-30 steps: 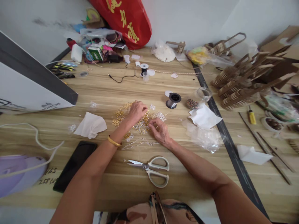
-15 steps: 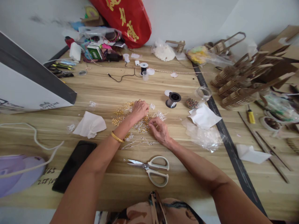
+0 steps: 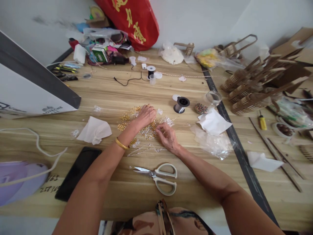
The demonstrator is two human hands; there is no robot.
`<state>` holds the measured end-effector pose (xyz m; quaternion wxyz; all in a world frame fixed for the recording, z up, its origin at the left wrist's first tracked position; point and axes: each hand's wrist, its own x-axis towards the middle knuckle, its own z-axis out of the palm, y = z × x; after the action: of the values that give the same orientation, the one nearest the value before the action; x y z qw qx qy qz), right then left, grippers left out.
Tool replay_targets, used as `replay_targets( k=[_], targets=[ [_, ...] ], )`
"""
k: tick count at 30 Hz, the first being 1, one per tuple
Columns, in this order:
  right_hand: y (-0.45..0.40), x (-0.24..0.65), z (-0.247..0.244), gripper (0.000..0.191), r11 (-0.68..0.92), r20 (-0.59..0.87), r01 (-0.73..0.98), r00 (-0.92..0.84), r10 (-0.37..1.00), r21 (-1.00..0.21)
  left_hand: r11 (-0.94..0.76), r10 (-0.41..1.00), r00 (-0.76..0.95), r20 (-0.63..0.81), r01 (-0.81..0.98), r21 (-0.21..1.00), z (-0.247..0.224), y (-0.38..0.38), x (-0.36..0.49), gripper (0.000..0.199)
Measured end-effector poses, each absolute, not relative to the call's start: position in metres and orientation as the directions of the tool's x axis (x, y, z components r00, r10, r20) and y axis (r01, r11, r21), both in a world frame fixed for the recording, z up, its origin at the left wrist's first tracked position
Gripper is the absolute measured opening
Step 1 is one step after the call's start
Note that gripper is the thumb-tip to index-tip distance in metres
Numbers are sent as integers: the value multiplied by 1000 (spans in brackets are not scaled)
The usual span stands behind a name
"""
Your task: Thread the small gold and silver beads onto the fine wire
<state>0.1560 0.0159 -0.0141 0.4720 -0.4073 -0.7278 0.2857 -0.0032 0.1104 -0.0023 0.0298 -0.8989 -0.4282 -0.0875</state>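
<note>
Small gold and silver jewellery pieces (image 3: 146,133) lie in loose heaps on the wooden table. My left hand (image 3: 147,115), with a gold bangle on the wrist, reaches over the far side of these heaps, fingers curled down and their tips hidden. Just right of the heaps is my right hand (image 3: 167,135), thumb and forefinger pinched together; whatever is between them is too small to make out. Silver pins (image 3: 168,121) lie just beyond it. A thin silver chain (image 3: 144,150) stretches across the table nearer me. White-handled scissors (image 3: 156,176) rest partly open below it.
A wire spool (image 3: 181,104), a glass jar (image 3: 213,98) and clear plastic bags (image 3: 217,147) sit to the right. On the left are a black phone (image 3: 77,173), a white cloth (image 3: 94,130) and a large box (image 3: 36,85). Small wooden baskets (image 3: 244,94) crowd the far right.
Both hands keep nearly the same place and pose. The whole view has shifted very slightly; no object has visibly moved.
</note>
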Motion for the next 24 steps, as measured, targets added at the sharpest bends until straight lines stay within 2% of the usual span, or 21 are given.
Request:
replay_targets(
  k=[6,14,18,24],
  targets=[
    [16,156,-14,11,502,450,328,-224,864,-800,-624,775,588,231,770,134,3,110,-4,20],
    [15,156,-14,11,458,408,330,-211,888,-825,-539,840,447,306,752,379,11,107,-9,9],
    [15,157,-15,10,437,389,321,-207,898,-840,-522,851,421,314,741,422,8,105,-15,9],
    [16,157,-15,10,467,419,313,-210,883,-827,-589,807,538,243,703,398,8,96,-20,14]
  ],
)
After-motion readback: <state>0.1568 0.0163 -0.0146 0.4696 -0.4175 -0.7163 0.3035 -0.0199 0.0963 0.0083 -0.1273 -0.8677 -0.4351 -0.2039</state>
